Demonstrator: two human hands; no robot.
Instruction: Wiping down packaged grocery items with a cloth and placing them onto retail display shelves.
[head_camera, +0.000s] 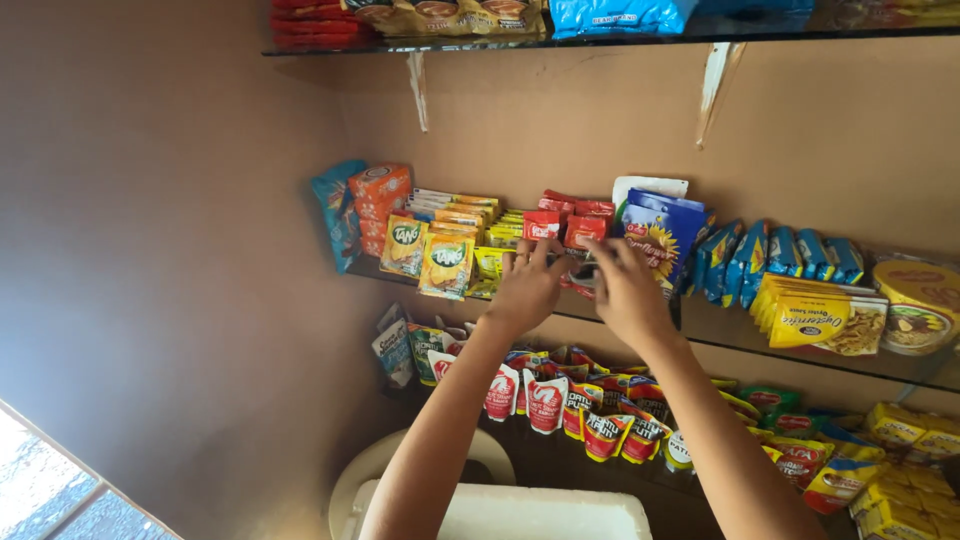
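Both my arms reach up to a glass wall shelf (720, 330) stocked with snack and drink-mix packets. My left hand (525, 290) rests with fingers spread against small red sachets (545, 225) standing in a row. My right hand (628, 292) is beside it, fingers curled around the front of more red sachets (585, 230); what it grips is hidden behind the hand. A blue packet with a sunflower picture (662, 235) stands just right of my right hand. Green and orange drink-mix sachets (445, 262) stand left of my left hand.
Blue wrapped snacks (790, 255), yellow packets (820, 315) and a round noodle cup (915, 300) fill the shelf's right side. A lower shelf holds red-and-white pouches (545, 400). A top shelf (560, 40) carries more packs. A white foam box (540, 515) sits below, brown wall left.
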